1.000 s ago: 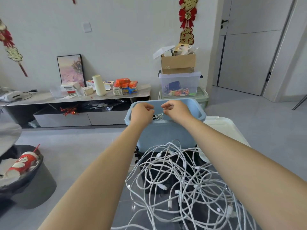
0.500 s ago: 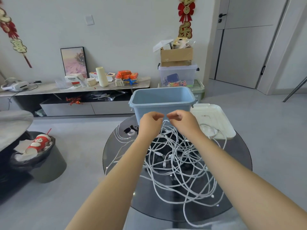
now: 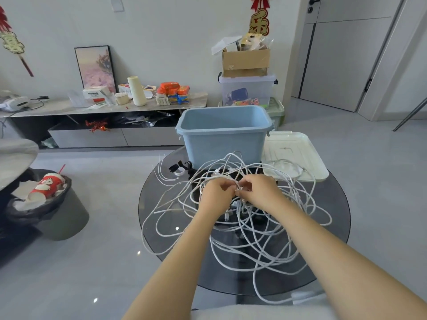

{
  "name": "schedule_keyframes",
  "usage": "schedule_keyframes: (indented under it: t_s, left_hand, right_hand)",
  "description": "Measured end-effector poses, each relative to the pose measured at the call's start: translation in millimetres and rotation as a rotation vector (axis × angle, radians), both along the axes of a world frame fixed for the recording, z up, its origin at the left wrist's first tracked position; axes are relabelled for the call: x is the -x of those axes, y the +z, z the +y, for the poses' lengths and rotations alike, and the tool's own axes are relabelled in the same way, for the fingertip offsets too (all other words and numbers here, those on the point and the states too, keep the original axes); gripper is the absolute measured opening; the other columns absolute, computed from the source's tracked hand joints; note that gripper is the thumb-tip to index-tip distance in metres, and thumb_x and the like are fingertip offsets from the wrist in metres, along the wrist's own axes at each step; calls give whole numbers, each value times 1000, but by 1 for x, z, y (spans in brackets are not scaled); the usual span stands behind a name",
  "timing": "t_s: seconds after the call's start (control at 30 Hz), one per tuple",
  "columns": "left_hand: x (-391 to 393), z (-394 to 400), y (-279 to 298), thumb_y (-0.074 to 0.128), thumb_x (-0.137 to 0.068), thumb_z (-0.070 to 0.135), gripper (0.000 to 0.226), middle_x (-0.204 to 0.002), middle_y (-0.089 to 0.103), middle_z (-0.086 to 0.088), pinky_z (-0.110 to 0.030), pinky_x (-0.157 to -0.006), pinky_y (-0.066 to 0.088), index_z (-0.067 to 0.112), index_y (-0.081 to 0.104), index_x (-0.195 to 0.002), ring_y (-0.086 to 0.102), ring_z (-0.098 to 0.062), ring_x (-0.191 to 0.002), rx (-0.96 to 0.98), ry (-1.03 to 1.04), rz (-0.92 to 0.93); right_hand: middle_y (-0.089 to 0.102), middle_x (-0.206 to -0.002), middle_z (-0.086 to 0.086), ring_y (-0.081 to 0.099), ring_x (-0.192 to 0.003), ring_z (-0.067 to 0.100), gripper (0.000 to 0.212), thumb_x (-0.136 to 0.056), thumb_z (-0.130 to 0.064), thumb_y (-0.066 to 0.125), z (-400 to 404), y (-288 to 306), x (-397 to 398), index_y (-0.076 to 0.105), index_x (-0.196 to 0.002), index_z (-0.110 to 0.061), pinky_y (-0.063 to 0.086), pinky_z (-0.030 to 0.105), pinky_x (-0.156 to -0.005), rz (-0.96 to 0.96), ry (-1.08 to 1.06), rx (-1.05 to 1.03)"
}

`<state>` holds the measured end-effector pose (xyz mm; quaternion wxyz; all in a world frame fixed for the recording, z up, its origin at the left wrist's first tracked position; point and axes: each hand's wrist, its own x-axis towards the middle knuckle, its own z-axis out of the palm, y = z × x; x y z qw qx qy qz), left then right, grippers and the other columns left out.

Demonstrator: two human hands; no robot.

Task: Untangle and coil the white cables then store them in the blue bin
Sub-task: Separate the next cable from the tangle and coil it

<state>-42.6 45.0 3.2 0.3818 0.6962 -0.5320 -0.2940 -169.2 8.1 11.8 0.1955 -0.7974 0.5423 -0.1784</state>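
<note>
— Both hands were down in the heap, right? What were they doing?

— The left hand and the right hand sat close together near the middle of the tangled white cables, fingers curled and apparently pinching a strand between them. Exactly which strand, I could not tell; it was too small and partly hidden.

— And where was everything?

— That tangle sprawled over the round dark glass table, with loops reaching the near edge. The open pale blue plastic bin stood at the far side, just behind the heap, and its flat white plastic lid lay to the right with a thin cable draped on it.

— So what worried you?

— Pulling hard, mainly. With so many loops crossed, a sharp tug on one strand would probably tighten a knot instead of freeing it. It could also drag the whole mass, and the loops already at the rim might slide off onto the floor. A snagged plug might even nudge the light bin or the lid.
</note>
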Motion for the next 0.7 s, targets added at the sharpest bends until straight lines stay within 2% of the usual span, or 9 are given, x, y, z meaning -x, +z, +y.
schedule_keyframes:
  t_s: [0.07, 0.13, 0.2, 0.27, 0.33, 0.43, 0.5, 0.6, 0.7]
  left_hand:
    - [-3, -4, 0, 54, -91, 12, 16, -83, 70, 4, -15, -57, 43, 16, 69, -93, 65, -11, -75, 37, 39, 80]
    - [-7, -7, 3, 55, -91, 12, 15, -83, 70, 3, -19, -63, 48, 15, 69, -94, 67, -12, -74, 80, 65, 123]
    - [-11, -8, 9, 56, -91, 14, 13, -85, 67, 6, -22, -71, 47, 18, 67, -95, 63, -10, -76, 149, 91, 85]
    - [-16, -8, 16, 56, -92, 18, 10, -94, 65, 7, -25, -77, 46, 22, 64, -97, 58, -9, -81, 227, 136, 28]
    - [-19, -9, 20, 57, -92, 20, 14, -110, 59, 3, -27, -84, 46, 20, 59, -106, 56, -9, -89, 282, 155, 34]
    - [-18, -7, 25, 58, -93, 18, 43, -129, 39, 5, -23, -86, 37, 20, 41, -132, 49, -9, -103, 347, 117, 51]
    - [-17, -6, 29, 57, -93, 16, 53, -131, 30, 8, -21, -86, 35, 23, 32, -140, 46, -7, -106, 375, 89, 48]
    - [-19, -8, 29, 54, -95, 16, 45, -135, 35, 3, -24, -88, 37, 20, 38, -136, 45, -8, -108, 407, 162, 26]
    - [-23, -7, 27, 52, -96, 17, 37, -135, 38, 0, -25, -86, 38, 18, 42, -132, 47, -11, -108, 398, 213, 54]
  right_hand:
    - [65, -83, -9, 56, -80, 11, 17, -83, -35, 68, -4, -3, 1, 70, -93, -21, 39, 27, -76, -71, -13, -26]
    - [66, -82, -9, 58, -79, 11, 13, -84, -34, 67, -7, -1, 1, 70, -89, -22, 39, 24, -68, -167, -20, -43]
    - [68, -82, -9, 62, -79, 16, 8, -87, -31, 64, -8, 6, 4, 67, -89, -24, 47, 25, -68, -313, -23, -38]
    - [70, -82, -9, 65, -80, 23, 6, -91, -28, 59, -7, 18, 8, 64, -91, -24, 53, 36, -74, -491, -40, -15]
    - [70, -82, -8, 66, -80, 17, 7, -93, -24, 56, -8, 30, 13, 62, -91, -23, 52, 33, -77, -693, -78, -7]
    - [69, -76, -2, 66, -73, 11, 11, -94, -16, 55, -10, 41, 15, 61, -87, -21, 53, 27, -76, -980, -85, -76]
    - [66, -73, 0, 64, -65, 8, 13, -95, -12, 53, -8, 45, 14, 61, -88, -19, 53, 21, -67, -1075, -86, -104]
    - [63, -71, 2, 63, -62, 10, 15, -96, -11, 51, -8, 49, 15, 63, -90, -18, 52, 19, -60, -1185, -140, -128]
    - [60, -70, 1, 58, -60, 10, 14, -96, -13, 52, -10, 46, 17, 66, -96, -16, 50, 20, -59, -1113, -189, -144]
